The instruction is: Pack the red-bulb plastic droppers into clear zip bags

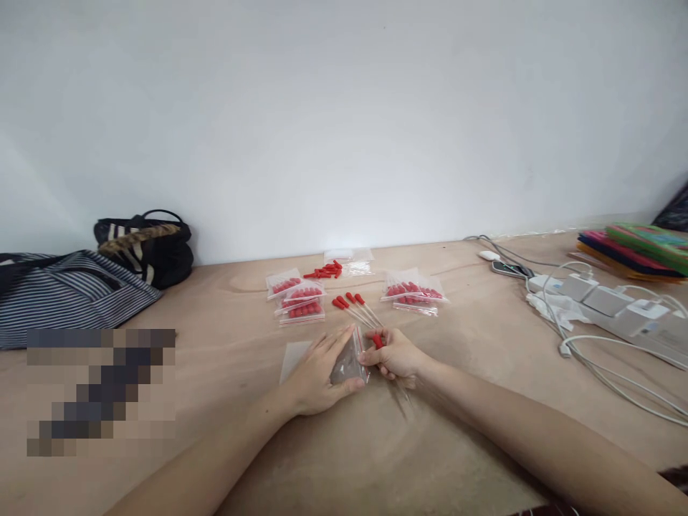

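My left hand (318,376) lies with its fingers stretched out over a clear zip bag (348,364), thumb apart. At the bag's red-striped zip edge, the fingertips of my right hand (398,357) are pinched. A dropper (378,342) with a red bulb is held in the same hand, its thin clear tube slanting down to the right. Just beyond, several droppers (350,299) lie side by side. Filled bags with red bulbs (304,309) are at the left, and more filled bags (413,292) at the right. Loose red bulbs (325,271) lie farther back.
Flat clear bags (361,266) lie near the wall. At the right are a power strip (618,315) with chargers and trailing cables (596,367), and a stack of coloured packs (634,251). A black bag (161,251) and striped cloth (69,294) are at the left.
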`<act>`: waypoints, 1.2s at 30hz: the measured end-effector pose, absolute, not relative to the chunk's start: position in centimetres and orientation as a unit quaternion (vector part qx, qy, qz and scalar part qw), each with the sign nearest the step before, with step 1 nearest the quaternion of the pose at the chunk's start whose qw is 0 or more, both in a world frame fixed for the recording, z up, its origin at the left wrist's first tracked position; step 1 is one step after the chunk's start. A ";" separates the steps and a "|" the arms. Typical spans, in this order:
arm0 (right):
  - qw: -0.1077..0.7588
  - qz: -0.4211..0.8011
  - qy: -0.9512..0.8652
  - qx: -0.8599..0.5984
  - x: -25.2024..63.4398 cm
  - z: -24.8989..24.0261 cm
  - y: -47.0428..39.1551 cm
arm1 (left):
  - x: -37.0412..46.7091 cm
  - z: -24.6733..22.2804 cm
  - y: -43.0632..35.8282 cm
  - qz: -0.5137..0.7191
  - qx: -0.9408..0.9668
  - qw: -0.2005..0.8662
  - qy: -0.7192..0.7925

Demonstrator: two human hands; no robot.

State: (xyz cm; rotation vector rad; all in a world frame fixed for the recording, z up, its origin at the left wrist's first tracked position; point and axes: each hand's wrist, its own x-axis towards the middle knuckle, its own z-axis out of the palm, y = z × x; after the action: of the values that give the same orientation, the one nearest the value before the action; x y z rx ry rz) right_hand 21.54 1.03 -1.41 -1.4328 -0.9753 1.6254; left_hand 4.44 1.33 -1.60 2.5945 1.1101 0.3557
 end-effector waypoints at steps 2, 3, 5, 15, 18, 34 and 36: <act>0.362 0.626 -0.397 -0.565 21.6 -1.3 1.0 | 4.5 -1.5 1.3 0.112 0.903 0.151 0.386; 0.356 0.622 -0.406 -0.567 21.5 -1.3 1.0 | 4.5 -1.4 1.3 0.108 0.902 0.154 0.388; 0.347 0.608 -0.427 -0.572 21.5 -1.3 0.9 | 4.7 -1.2 1.3 0.099 0.902 0.160 0.388; 0.361 0.575 -0.463 -0.570 20.8 -1.6 0.2 | 5.7 -1.3 1.3 0.134 0.891 0.167 0.401; 0.383 0.573 -0.478 -0.545 20.9 -2.1 0.1 | 5.8 -1.5 1.2 0.147 0.889 0.161 0.403; 0.218 0.609 -0.592 -0.481 22.4 -1.2 0.2 | 5.8 -1.6 1.1 0.155 0.889 0.159 0.401; 0.192 0.617 -0.597 -0.477 22.5 -1.2 0.4 | 5.8 -1.6 1.2 0.156 0.892 0.150 0.397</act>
State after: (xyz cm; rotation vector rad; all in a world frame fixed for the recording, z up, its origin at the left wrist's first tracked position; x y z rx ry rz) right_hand 22.55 0.39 -1.22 -1.3383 -1.6754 1.7315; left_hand 5.81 1.17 -1.55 2.5626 1.1397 0.4489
